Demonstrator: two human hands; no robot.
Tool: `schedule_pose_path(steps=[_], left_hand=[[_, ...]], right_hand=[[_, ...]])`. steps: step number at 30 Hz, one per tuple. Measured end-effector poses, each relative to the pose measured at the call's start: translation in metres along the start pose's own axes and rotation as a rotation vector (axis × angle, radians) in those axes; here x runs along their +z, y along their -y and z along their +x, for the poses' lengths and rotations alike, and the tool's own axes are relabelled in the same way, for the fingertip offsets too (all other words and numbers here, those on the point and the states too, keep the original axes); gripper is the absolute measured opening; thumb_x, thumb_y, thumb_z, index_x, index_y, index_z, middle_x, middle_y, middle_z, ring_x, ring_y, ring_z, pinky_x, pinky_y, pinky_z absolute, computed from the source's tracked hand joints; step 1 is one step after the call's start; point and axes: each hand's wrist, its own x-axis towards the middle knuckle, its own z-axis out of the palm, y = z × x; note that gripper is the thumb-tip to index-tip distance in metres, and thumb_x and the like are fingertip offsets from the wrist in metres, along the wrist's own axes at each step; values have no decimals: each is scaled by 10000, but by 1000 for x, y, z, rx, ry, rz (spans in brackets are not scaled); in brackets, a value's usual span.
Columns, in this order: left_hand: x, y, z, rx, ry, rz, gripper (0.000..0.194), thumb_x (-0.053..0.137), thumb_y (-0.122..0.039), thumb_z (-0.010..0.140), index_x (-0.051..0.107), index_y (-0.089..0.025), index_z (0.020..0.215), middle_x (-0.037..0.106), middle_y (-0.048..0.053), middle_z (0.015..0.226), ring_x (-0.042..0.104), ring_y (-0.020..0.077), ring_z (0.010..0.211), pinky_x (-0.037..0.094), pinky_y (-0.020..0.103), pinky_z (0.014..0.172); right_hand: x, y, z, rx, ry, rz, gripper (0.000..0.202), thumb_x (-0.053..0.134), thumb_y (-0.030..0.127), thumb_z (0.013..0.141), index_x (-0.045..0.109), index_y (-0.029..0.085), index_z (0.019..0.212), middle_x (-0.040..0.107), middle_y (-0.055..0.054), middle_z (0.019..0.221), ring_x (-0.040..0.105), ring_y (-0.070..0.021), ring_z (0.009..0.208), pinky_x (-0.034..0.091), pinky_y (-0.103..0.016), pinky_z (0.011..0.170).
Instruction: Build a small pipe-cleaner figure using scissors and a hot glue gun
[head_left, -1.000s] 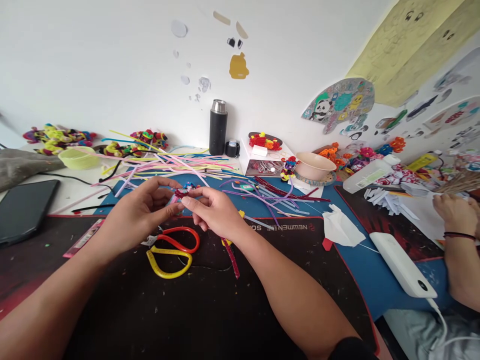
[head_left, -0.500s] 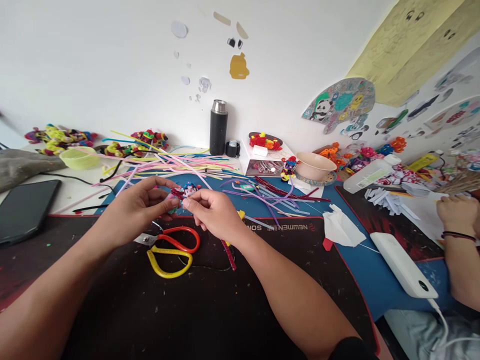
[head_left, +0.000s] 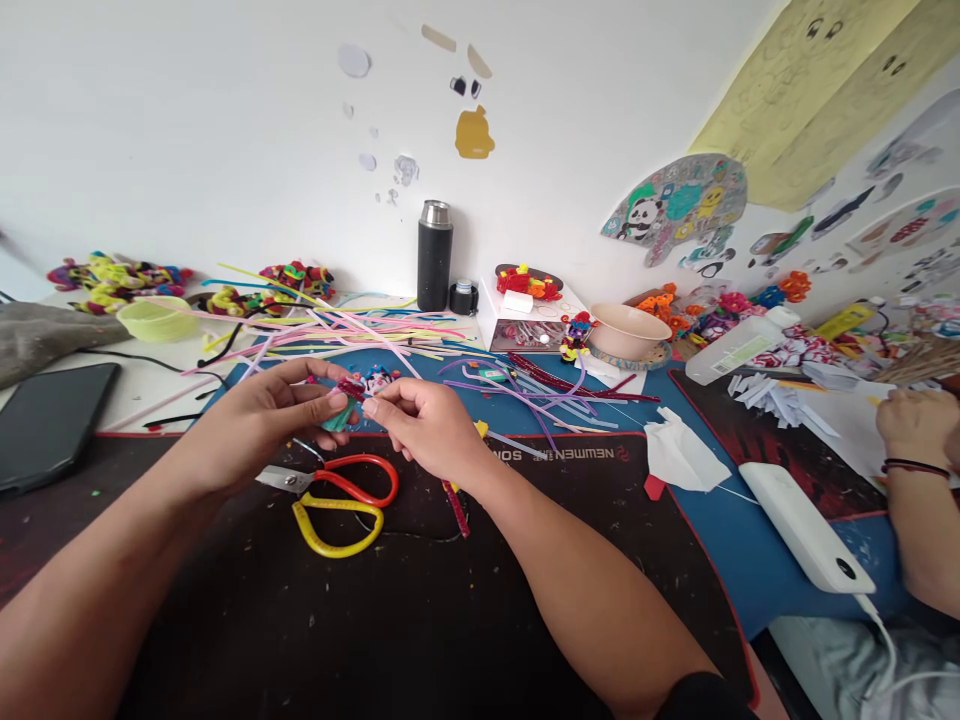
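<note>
Crimson, teal and blue fuzzy material makes up the small figure (head_left: 351,388) you hold at the centre of the frame, raised between your two hands. Your left hand (head_left: 259,420) grips it from the left, thumb pressed toward curled fingers; your right hand (head_left: 431,425) meets it from the right, thumb and forefinger pinched at its edge, the exact strand between them too small to tell. What shows of the figure appears to slant, teal end at lower left by your left fingers, blue-and-white end at upper right, just beyond your right fingertips. Your left hand covers more of it.

Just below, scissors (head_left: 304,480) with red and yellow handles lie on the dark mat (head_left: 420,620); a crimson strip (head_left: 456,510) shows near your right wrist. Loose pastel stems (head_left: 360,330) spread behind, a black flask (head_left: 434,260) stands upright at upper centre, and another person's hand (head_left: 919,430) is at the right edge.
</note>
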Motion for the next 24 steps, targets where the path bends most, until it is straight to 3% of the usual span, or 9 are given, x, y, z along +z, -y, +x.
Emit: schedule_pose_path(steps=[12, 24], left_hand=[[7, -5, -2, -16, 31, -211, 606, 1081, -484, 560, 767, -202, 995, 815, 19, 801, 764, 174, 544, 622, 226, 495], [0, 5, -2, -1, 209, -313, 493, 1032, -435, 699, 764, -206, 1043, 829, 67, 793, 784, 197, 596, 606, 209, 495]], right_hand=[[0, 0, 0, -6, -1, -1, 307, 713, 509, 999, 707, 212, 922, 610, 46, 623, 553, -112, 530, 396, -238, 555], [-1, 1, 0, 17, 62, 162, 404, 771, 593, 939, 693, 198, 974, 633, 51, 675, 509, -86, 479, 384, -232, 486]])
